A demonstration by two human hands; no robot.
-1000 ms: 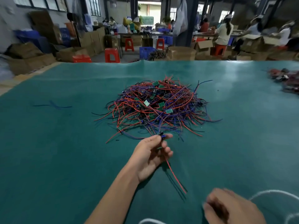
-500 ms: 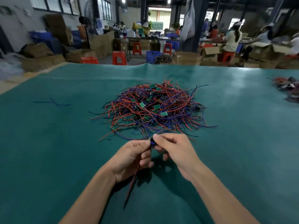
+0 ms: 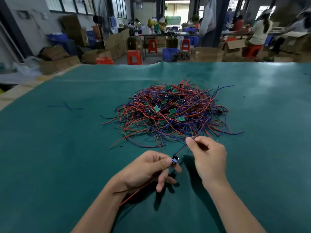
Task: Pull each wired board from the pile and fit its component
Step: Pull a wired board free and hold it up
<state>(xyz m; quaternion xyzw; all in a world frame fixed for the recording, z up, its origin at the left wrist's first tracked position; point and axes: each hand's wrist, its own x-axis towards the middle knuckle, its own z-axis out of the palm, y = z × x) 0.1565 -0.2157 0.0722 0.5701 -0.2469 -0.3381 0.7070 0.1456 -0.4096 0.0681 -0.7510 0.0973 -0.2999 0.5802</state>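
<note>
pinching small board [image 3: 175, 160] w/ left hand [image 3: 148, 170], right hand [image 3: 207, 157] gripping its blue wire [image 3: 180, 149], pile [image 3: 170, 113] just beyond

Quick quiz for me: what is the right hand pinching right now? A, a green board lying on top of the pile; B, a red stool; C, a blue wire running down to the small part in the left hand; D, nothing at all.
C: the right hand pinches a blue wire that runs down to the small dark part held by the left hand, in front of the pile.

Green table mat [image 3: 50, 157] — wire-and-board pile [image 3: 171, 113] (centre), stray blue wire [image 3: 65, 106]
</note>
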